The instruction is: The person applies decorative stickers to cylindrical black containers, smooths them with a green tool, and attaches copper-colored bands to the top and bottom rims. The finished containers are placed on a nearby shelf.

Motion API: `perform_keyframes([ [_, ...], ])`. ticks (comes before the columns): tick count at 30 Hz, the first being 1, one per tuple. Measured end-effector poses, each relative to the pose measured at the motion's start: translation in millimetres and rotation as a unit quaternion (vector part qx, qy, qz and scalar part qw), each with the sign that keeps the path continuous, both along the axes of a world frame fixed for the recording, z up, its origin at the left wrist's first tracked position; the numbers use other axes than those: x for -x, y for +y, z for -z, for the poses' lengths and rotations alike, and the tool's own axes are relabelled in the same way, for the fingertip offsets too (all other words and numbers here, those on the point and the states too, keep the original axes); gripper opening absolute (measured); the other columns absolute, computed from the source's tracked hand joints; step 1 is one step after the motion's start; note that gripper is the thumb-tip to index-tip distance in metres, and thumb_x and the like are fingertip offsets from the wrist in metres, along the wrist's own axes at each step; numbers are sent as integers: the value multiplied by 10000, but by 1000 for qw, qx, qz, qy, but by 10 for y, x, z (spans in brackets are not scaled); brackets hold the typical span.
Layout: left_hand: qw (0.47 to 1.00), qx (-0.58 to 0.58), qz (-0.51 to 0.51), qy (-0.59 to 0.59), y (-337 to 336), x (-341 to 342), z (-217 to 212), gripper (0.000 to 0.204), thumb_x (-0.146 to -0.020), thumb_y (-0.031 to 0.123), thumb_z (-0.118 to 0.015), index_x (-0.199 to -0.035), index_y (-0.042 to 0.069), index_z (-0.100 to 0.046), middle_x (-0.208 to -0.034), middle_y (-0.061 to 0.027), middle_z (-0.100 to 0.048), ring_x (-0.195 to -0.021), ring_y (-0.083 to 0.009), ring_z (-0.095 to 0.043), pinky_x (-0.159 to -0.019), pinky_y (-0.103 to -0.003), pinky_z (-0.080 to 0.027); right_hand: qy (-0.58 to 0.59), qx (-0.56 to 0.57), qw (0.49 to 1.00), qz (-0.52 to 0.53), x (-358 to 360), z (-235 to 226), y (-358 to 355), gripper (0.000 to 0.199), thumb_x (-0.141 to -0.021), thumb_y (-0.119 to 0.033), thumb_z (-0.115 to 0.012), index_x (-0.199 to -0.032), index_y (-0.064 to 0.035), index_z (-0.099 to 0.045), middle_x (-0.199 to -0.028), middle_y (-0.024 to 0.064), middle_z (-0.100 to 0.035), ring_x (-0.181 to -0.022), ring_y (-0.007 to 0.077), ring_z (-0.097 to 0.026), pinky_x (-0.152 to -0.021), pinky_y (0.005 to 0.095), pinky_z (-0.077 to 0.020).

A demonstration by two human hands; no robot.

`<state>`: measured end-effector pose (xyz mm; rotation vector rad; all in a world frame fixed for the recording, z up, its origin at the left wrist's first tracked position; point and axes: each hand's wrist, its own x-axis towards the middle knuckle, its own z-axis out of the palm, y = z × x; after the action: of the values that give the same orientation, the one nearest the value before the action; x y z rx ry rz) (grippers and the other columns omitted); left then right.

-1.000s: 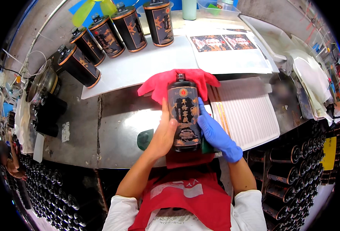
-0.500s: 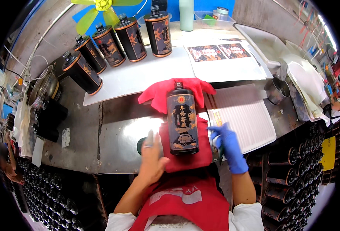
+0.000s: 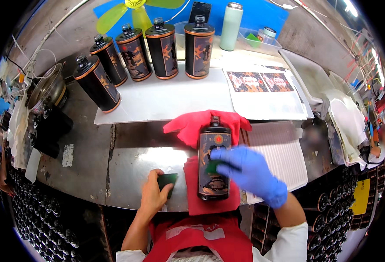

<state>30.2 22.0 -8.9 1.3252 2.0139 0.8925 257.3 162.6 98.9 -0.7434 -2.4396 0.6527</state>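
Observation:
A dark bottle [image 3: 214,191] with a black and copper label lies on its back in front of me, its neck pointing away. A folded dark red cloth [image 3: 191,194] is beneath its base, and a brighter pink-red cloth [image 3: 181,125] lies under the neck end. My right hand [image 3: 256,172], in a blue glove, is closed on a green scraper [image 3: 213,167] over the middle of the label; the glove hides part of it. Left of the bottle, my bare left hand [image 3: 152,194] pinches a flat dark green scraper [image 3: 170,180] at the tabletop.
Several upright dark bottles [image 3: 163,56] stand on a white board [image 3: 157,102] at the back, below a yellow-green fan [image 3: 141,19]. Printed label sheets [image 3: 262,102] lie back right, with a ribbed white sheet [image 3: 280,157] nearer. Racked bottles [image 3: 39,218] fill both sides below the table.
My right hand has moved left from beside the bottle onto its label with the green scraper. My left hand has picked up the green scraper it was reaching over. The whole view has shifted.

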Motion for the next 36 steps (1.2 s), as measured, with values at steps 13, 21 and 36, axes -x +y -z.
perform_keyframes([
  [13, 899, -165, -103, -392, 189, -102, -178, 250, -811, 6, -612, -1050, 31, -543, -923, -23, -558, -829, -67, -516, -734, -203, -427, -20, -139, 987, -78, -233, 219, -724, 368, -615, -107, -687, -954, -245, -653, -909, -27, -640, -708, 157, -580, -597, 298, -454],
  [21, 934, -324, -19, -151, 935, -699, -651, 254, -827, 46, -613, -1060, 22, -516, -953, -45, -539, -868, -106, -513, -778, -242, -425, 285, 202, 905, 242, 38, 223, -328, 310, -843, -29, -562, -1131, -25, -449, -1015, 79, -532, -906, 122, -524, -770, 269, -448],
  [36, 942, -193, -143, -236, 937, -507, -5, 226, -816, 57, -614, -1015, 17, -516, -955, -83, -548, -907, -163, -522, -806, -277, -428, 307, 401, 800, 322, -261, 913, 64, 272, -870, -74, -535, -1129, -28, -466, -1037, 79, -533, -888, 120, -539, -775, 263, -471],
])
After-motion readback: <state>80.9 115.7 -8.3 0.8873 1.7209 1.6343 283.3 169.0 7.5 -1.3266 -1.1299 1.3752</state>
